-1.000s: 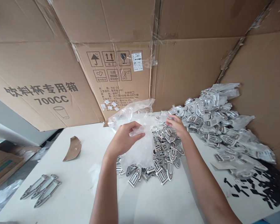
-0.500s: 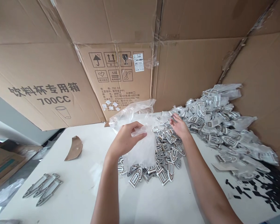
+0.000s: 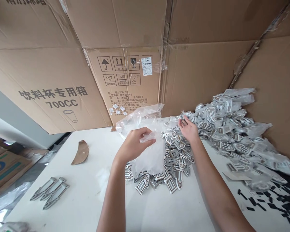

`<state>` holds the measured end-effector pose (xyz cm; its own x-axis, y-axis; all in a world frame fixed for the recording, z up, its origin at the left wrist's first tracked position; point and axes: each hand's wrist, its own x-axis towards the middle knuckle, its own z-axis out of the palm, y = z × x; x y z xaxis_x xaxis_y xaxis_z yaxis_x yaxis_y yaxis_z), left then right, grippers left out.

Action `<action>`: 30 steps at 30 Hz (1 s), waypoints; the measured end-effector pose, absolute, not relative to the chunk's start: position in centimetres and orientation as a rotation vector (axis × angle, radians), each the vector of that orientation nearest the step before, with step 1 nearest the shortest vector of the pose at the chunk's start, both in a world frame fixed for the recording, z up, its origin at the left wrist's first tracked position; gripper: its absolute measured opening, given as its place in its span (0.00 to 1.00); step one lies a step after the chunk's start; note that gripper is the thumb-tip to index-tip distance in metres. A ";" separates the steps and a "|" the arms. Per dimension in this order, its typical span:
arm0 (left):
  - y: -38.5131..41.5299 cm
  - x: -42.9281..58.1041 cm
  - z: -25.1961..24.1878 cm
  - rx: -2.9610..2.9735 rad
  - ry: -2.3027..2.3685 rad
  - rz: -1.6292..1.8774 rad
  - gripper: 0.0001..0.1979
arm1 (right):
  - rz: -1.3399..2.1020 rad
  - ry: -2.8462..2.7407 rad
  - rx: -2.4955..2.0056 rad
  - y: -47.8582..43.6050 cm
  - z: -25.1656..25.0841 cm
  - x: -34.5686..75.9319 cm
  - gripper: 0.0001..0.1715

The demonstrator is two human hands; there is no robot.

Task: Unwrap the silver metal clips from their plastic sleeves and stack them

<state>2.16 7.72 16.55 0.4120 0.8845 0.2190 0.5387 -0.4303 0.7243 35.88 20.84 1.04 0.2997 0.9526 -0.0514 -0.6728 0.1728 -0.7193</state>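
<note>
My left hand (image 3: 137,141) is closed, thumb and fingers pinching a bunch of thin clear plastic bags (image 3: 149,158) that hang down over the heap. Loose grey-and-white arched frame pieces (image 3: 175,158) with dark scroll patterns lie heaped beneath the bags and to their right. At the back of this heap is my right hand (image 3: 189,129), its fingers loosely bent and apart. Just beyond its fingertips lies a bagged frame piece (image 3: 180,118); I see no firm grip on it. Another clear plastic sheet (image 3: 140,117) stands crumpled behind my left hand.
A large pile of bagged frame pieces (image 3: 228,135) rises on the right against cardboard walls (image 3: 203,71). Small black strips (image 3: 277,199) lie scattered at the front right. On the left of the white table (image 3: 87,196) are three grey frames (image 3: 50,191) and a cardboard scrap (image 3: 80,152).
The view has shifted slightly, so everything sits a little farther right. My right hand's fingers are somewhat more bent. The left hand keeps its hold on the bags.
</note>
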 end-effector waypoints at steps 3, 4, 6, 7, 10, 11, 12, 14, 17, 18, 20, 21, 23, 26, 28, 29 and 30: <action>7.8 2.1 16.5 2.105 1.210 0.796 0.08 | 1.194 -0.475 -0.780 21.2 1.4 36.1 0.13; 7.8 2.1 16.4 2.101 1.214 0.794 0.08 | 1.183 -0.478 -0.796 21.3 1.4 36.2 0.12; 7.8 2.2 16.4 2.096 1.217 0.790 0.08 | 1.144 -0.480 -0.839 21.4 1.4 36.4 0.13; 7.9 2.2 16.4 2.094 1.218 0.786 0.08 | 1.114 -0.478 -0.869 21.6 1.3 36.5 0.14; 8.0 2.4 16.3 2.093 1.217 0.771 0.08 | 0.983 -0.454 -0.996 22.0 0.9 36.7 0.16; 8.1 2.4 16.3 2.096 1.214 0.766 0.08 | 0.930 -0.440 -1.049 22.2 0.7 36.7 0.17; 8.1 2.5 16.3 2.099 1.211 0.762 0.08 | 0.877 -0.426 -1.103 22.3 0.5 36.7 0.18; 8.1 2.5 16.3 2.112 1.203 0.757 0.08 | 0.779 -0.394 -1.202 22.5 0.0 36.6 0.19; 8.1 2.6 16.3 2.123 1.199 0.756 0.09 | 0.683 -0.344 -1.297 22.4 -0.5 36.5 0.19; 8.1 2.6 16.4 2.122 1.200 0.758 0.08 | 0.666 -0.329 -1.315 22.4 -0.6 36.5 0.18; 8.0 2.6 16.4 2.118 1.200 0.762 0.08 | 0.652 -0.305 -1.343 22.2 -0.7 36.6 0.16; 8.0 2.6 16.4 2.116 1.199 0.763 0.08 | 0.654 -0.297 -1.353 22.2 -0.6 36.6 0.15; 7.9 2.6 16.5 2.113 1.195 0.761 0.07 | 0.669 -0.290 -1.367 22.0 -0.5 36.6 0.15; 7.9 2.6 16.5 2.110 1.190 0.754 0.07 | 0.686 -0.295 -1.374 21.9 -0.2 36.5 0.16; 8.0 2.6 16.5 2.113 1.190 0.751 0.07 | 0.678 -0.302 -1.376 21.8 0.1 36.5 0.16; 8.0 2.6 16.5 2.116 1.191 0.751 0.08 | 0.669 -0.308 -1.376 21.7 0.4 36.4 0.15; 7.9 2.6 16.5 2.119 1.194 0.752 0.08 | 0.659 -0.316 -1.376 21.6 0.7 36.5 0.15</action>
<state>2.57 7.94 16.54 0.4387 0.8791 0.1861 0.5480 -0.4259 0.7200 36.47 21.63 0.74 0.7830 0.5994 -0.1661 -0.2460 0.0531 -0.9678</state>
